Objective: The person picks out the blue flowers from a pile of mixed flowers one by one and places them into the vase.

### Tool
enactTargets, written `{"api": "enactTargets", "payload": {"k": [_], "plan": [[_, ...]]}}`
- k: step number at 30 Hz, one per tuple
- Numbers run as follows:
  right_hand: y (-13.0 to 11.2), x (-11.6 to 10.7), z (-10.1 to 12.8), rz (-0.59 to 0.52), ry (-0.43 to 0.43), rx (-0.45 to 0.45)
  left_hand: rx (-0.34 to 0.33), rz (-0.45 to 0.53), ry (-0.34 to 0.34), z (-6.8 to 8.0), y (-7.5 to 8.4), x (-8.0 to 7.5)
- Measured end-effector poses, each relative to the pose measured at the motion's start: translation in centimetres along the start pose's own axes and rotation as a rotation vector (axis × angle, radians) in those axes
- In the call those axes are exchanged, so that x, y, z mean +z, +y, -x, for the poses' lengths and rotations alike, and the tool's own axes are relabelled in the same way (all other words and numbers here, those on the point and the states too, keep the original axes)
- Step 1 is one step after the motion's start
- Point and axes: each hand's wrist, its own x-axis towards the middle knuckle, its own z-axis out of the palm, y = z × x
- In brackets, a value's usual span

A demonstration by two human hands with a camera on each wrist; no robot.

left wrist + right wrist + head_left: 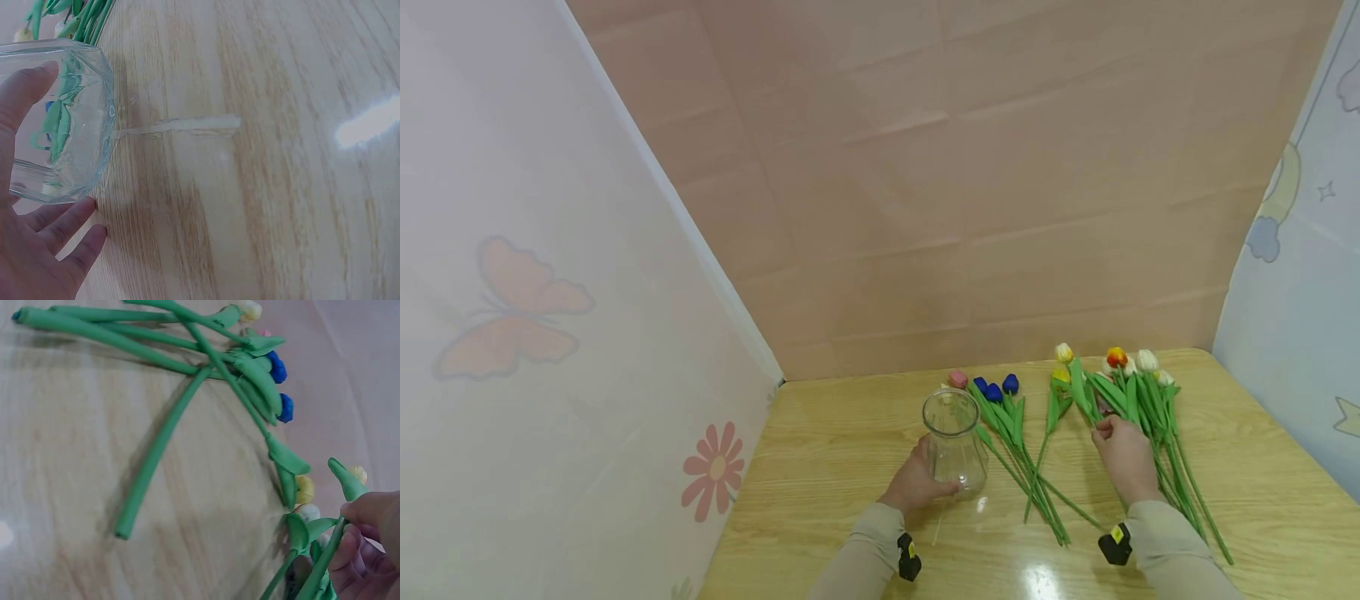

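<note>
A clear glass vase (pixel 958 462) with a round rim stands tilted slightly at the middle of the wooden table. My left hand (pixel 917 479) grips its lower body from the left; in the left wrist view the thumb (pixel 28 87) lies along one side and the other fingers are around the opposite side. On the right, my right hand (pixel 1126 458) pinches the green stem of a cream artificial tulip (pixel 1063 352) just below its leaves. That tulip's stem (pixel 322 572) runs down from between thumb and fingers in the right wrist view.
Blue tulips (pixel 994 392) and a pink tulip (pixel 957 379) lie right of the vase, stems crossing. A yellow tulip (pixel 1060 376) lies between the groups. Under and beyond my right hand are white tulips (pixel 1147 361) and an orange-red tulip (pixel 1117 357). Fabric walls (pixel 865 208) enclose the table.
</note>
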Motion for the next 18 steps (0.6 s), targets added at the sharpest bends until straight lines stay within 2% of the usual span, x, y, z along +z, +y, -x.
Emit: {"api": "enactTargets", "payload": {"k": [9, 18], "plan": [[0.9, 0.5, 0.6, 0.072, -0.084, 0.011, 0.029, 0.011, 0.003, 0.0, -0.1, 0.0], [2.3, 1.1, 0.8, 0.112, -0.078, -0.031, 0.007, 0.002, 0.003, 0.1, 0.1, -0.2]]}}
